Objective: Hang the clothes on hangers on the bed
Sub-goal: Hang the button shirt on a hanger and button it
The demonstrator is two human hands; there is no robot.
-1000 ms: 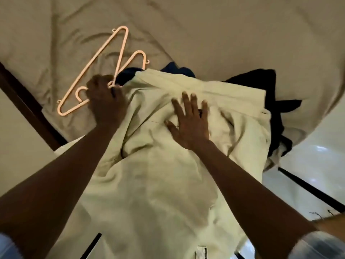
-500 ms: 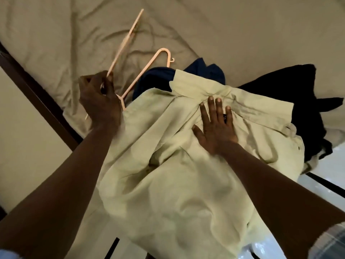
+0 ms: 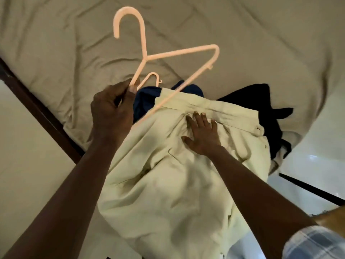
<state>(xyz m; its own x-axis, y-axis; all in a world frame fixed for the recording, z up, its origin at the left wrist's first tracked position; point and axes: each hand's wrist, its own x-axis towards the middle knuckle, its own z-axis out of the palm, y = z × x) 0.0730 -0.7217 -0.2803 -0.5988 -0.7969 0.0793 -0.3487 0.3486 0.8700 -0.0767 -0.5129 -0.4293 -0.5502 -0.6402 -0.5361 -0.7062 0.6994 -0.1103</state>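
My left hand (image 3: 112, 109) pinches a pale pink plastic hanger (image 3: 147, 58), lifted above the beige-sheeted bed (image 3: 242, 43). My right hand (image 3: 203, 133) lies flat and open, holding nothing, on the pale green cotton shirt (image 3: 168, 184) spread over dark clothes (image 3: 261, 101).

The hanger (image 3: 179, 53) is pale pink and the shirt (image 3: 168, 184) is light green. The bed sheet (image 3: 242, 43) is beige, and the sleeve (image 3: 313, 243) has blue-white checks.
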